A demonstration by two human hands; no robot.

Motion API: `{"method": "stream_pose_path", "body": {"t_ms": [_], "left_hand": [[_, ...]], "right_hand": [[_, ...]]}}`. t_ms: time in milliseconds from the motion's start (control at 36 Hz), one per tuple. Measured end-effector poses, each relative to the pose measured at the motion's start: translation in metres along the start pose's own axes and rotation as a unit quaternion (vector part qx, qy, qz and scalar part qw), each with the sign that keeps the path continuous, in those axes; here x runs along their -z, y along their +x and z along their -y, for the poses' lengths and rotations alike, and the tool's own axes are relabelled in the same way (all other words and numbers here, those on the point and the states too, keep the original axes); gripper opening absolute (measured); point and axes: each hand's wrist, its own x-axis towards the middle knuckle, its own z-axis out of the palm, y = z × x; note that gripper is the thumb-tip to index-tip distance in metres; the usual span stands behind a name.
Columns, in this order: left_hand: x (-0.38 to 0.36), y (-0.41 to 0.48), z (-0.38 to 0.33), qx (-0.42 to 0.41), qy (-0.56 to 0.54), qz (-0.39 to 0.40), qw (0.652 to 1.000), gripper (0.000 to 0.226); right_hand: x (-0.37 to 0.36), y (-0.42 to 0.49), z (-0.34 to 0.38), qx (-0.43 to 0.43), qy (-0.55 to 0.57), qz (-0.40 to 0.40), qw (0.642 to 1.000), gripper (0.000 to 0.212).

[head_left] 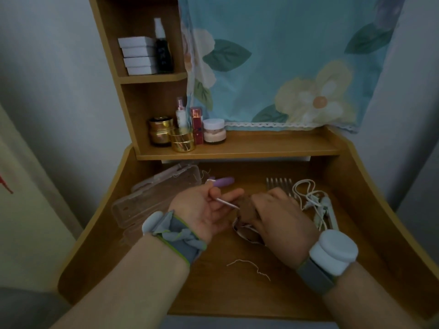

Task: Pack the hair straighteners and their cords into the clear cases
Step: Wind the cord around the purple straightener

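A: Head view, only one. Hands first?

B: Two. Left hand (209, 205) palm up over the desk (237, 293), fingers curled round a thin white cord (225, 203) running across the palm. Right hand (278, 212) palm down just beside it, fingers bent over a brown object (247, 207); what that object is, cannot tell. White cord loops show under it at the wrist side.

A: Straighteners, count?

B: Two seen. One purple straightener (223, 181) lying on the desk behind the left hand, partly hidden by the fingers. One white straightener (326, 214) at the right side of the desk, with a tangle of white cable (306, 193) lying over and beside it.

A: Cases?

B: Two clear cases. One (171, 179) at the back left under the shelf, the other (140, 207) nearer, just left of the left wrist. They overlap or touch; lids hard to read. Neither straightener is in a case.

A: Anything else on the desk?

B: One comb (280, 182) with upright teeth behind the right hand. One loose white thread (249, 267) near the front.

A: Shelves?

B: Lower shelf (261, 146): two gold jars, one white jar, one red box, one small pump bottle. Upper shelf: four white boxes stacked, one dark spray bottle. One flowered cloth (285, 67) hangs behind.
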Motion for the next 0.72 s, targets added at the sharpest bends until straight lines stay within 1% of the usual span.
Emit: {"method": "stream_pose_path", "body": {"t_ms": [56, 139, 278, 361, 472, 583, 667, 722], "left_hand": [[0.002, -0.002, -0.003, 0.003, -0.003, -0.002, 1.000, 0.058], [0.004, -0.004, -0.008, 0.016, -0.020, -0.011, 1.000, 0.043], [0.015, 0.002, -0.015, 0.006, -0.058, -0.033, 0.998, 0.034], [0.022, 0.004, -0.021, 0.013, -0.061, -0.052, 0.997, 0.034], [0.036, 0.009, -0.029, -0.012, -0.091, -0.076, 0.993, 0.040], [0.041, 0.011, -0.028, -0.024, -0.131, -0.059, 0.989, 0.037], [0.036, 0.006, -0.022, -0.027, -0.081, -0.025, 0.996, 0.028], [0.031, 0.002, -0.015, -0.030, -0.039, -0.013, 0.999, 0.021]], "right_hand": [[-0.002, 0.000, -0.001, -0.002, -0.008, -0.002, 1.000, 0.028], [0.000, -0.001, -0.001, -0.016, -0.009, 0.014, 1.000, 0.036], [0.002, -0.005, -0.006, -0.017, -0.013, 0.005, 1.000, 0.039], [0.003, -0.006, -0.007, -0.012, -0.008, 0.008, 1.000, 0.036], [0.000, -0.009, -0.015, -0.020, -0.009, 0.021, 1.000, 0.036], [-0.006, -0.006, -0.016, -0.054, -0.017, 0.019, 0.998, 0.036], [-0.009, -0.003, -0.017, -0.074, -0.002, 0.008, 0.997, 0.037], [-0.007, -0.004, -0.014, -0.066, 0.028, 0.007, 0.997, 0.038]]}}
